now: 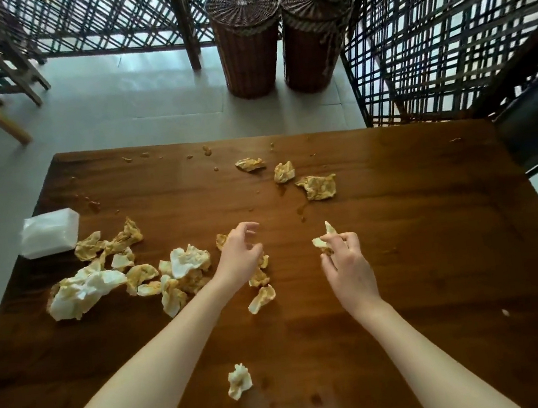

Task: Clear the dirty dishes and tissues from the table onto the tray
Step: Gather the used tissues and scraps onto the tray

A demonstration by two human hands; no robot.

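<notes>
Many crumpled tissues lay on the tabletop beside and under the left hand, whose relaxed fingers held nothing; the right hand pinched one stained tissue.

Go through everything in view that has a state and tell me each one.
Left hand: open, holding nothing.
Right hand: pinches a small stained tissue scrap.
Dark wooden table: spattered with brown drips.
Crumpled orange-stained white tissues: loose on the table.
Left brown wicker basket: lid on.
</notes>
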